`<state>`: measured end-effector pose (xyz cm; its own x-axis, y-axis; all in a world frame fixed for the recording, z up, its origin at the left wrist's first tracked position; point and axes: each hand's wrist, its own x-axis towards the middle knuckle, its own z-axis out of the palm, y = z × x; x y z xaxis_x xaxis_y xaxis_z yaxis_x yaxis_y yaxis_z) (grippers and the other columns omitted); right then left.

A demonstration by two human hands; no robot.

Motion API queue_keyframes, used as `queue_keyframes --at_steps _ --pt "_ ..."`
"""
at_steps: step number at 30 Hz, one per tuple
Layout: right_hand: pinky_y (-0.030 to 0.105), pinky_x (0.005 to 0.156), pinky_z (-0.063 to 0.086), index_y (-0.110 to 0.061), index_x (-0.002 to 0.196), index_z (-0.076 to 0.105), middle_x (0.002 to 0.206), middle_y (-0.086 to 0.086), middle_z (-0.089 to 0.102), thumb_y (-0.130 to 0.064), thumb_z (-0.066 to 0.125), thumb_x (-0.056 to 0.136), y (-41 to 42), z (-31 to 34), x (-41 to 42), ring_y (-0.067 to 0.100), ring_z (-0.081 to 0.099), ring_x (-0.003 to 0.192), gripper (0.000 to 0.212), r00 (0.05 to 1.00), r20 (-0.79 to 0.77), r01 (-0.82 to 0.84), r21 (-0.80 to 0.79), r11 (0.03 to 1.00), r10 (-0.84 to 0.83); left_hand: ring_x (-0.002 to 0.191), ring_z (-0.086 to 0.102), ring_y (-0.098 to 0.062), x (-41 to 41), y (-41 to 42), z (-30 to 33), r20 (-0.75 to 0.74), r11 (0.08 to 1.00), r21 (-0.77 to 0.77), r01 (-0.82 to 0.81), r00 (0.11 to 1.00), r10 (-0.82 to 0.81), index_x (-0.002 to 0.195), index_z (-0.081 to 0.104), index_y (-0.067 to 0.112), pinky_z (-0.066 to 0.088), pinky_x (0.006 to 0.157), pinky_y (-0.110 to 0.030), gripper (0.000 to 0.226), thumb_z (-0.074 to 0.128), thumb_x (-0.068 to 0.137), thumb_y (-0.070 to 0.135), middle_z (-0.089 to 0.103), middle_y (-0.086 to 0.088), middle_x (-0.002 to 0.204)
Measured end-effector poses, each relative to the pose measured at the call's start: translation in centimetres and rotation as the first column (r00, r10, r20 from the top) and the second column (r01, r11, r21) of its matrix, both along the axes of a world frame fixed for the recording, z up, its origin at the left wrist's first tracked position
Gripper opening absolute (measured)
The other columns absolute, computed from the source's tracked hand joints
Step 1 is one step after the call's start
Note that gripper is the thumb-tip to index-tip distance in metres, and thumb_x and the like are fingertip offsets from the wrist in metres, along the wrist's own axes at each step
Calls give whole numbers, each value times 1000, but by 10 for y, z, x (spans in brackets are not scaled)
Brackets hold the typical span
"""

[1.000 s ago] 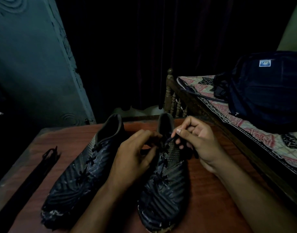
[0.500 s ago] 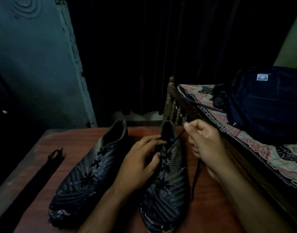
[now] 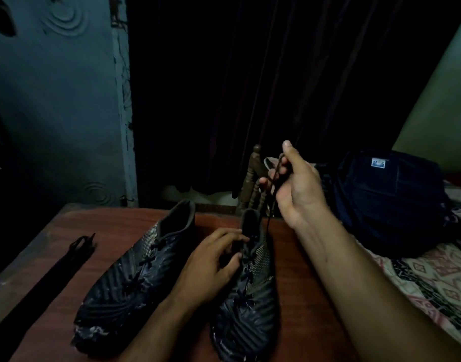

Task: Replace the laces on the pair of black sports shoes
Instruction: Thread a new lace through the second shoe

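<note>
Now, lace: my right hand (image 3: 294,184) is raised above the table and pinches the old black lace (image 3: 272,194) between thumb and fingers; the cord runs down, fairly taut, to the top eyelets of the right-hand shoe (image 3: 247,296).
Lace handling: thin, soft, very light, I judge; it will slide through an eyelet under a steady pull but may snag where it crosses, so I hold it near the end, firmly.
Left hand: my left hand (image 3: 213,262) rests on the shoe beside the collar, fingers curled at the top eyelets, pressing the upper down; I cannot tell whether they pinch the other strand.
Shoe handling: light, with a flexible upper, I judge; it would lift with the pull if not pinned, so the best hold is at the collar and tongue, close to the eyelet being cleared.
Other shoe: the left-hand shoe (image 3: 135,278) lies just beside it, toe towards me, laced through all its crossings, untouched.
Spare laces: a dark bundle (image 3: 67,259), probably the new laces, lies well apart at the left of the table.
Surface: reddish-brown wooden table (image 3: 297,296), smooth and flat; a shoe may slide on it under a sideways tug.
Room: dim; a dark curtain (image 3: 276,87) hangs behind, a teal wall panel (image 3: 54,100) is at the left, and a bed with patterned sheet (image 3: 420,278) and a dark blue backpack (image 3: 388,199) is at the right.
Progress: early, I judge; only the top of one shoe is being unlaced.
</note>
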<state>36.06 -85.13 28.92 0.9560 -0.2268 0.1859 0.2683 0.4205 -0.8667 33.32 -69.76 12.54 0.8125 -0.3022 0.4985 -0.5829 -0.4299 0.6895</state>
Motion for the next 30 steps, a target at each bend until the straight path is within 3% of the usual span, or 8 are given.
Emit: queue_keyframes --at_steps 6,9,16,21,25,28,30 --pt "26 49 38 -20 75 46 64 -3 48 -35 59 99 0 -3 7 10 44 53 31 999 25 -51 258 965 46 113 57 -1 -1 -1 0 -24 999 -32 17 1000 -18 123 64 42 51 96 -30 30 63 98 28 53 27 133" --pt "23 46 28 -21 74 43 61 -4 44 -38 56 100 3 5 9 9 35 49 34 997 55 -63 280 958 49 109 59 -4 0 -1 -1 -25 1000 -24 9 1000 -10 124 63 43 52 94 -30 30 64 97 27 53 27 133" --pt "23 44 23 -22 69 44 58 -6 38 -41 58 99 6 11 21 8 30 47 38 997 77 -44 249 967 26 105 60 -6 0 -1 -2 -16 999 -48 15 1000 -15 122 64 41 52 92 -30 30 63 96 28 53 27 134" --pt "23 41 18 -22 71 43 57 -6 33 -38 56 101 2 -14 22 7 26 44 36 997 77 20 108 994 -28 103 61 -6 1 -2 0 -7 999 -50 17 1000 -18 121 65 41 53 92 -30 30 61 93 32 54 26 135" --pt "23 42 17 -18 84 52 58 -6 31 -31 53 104 0 -37 21 6 25 45 24 994 57 99 -24 995 -97 125 56 -1 1 -1 -1 9 999 -36 6 1000 -6 123 65 41 48 103 -31 30 60 94 33 55 27 135" --pt "23 44 19 -21 80 49 59 -7 32 -25 52 104 0 -58 23 7 26 49 25 994 47 107 -204 973 -99 122 56 1 0 -1 0 29 999 -31 8 1000 -7 128 63 39 48 102 -27 34 63 95 29 55 25 134" --pt "23 48 26 -24 73 47 60 -10 36 -21 52 103 0 -77 24 8 32 53 30 992 64 125 -440 889 -107 108 58 1 0 -2 0 23 999 -41 -18 1000 19 133 54 41 48 92 -18 42 67 95 28 50 25 132"
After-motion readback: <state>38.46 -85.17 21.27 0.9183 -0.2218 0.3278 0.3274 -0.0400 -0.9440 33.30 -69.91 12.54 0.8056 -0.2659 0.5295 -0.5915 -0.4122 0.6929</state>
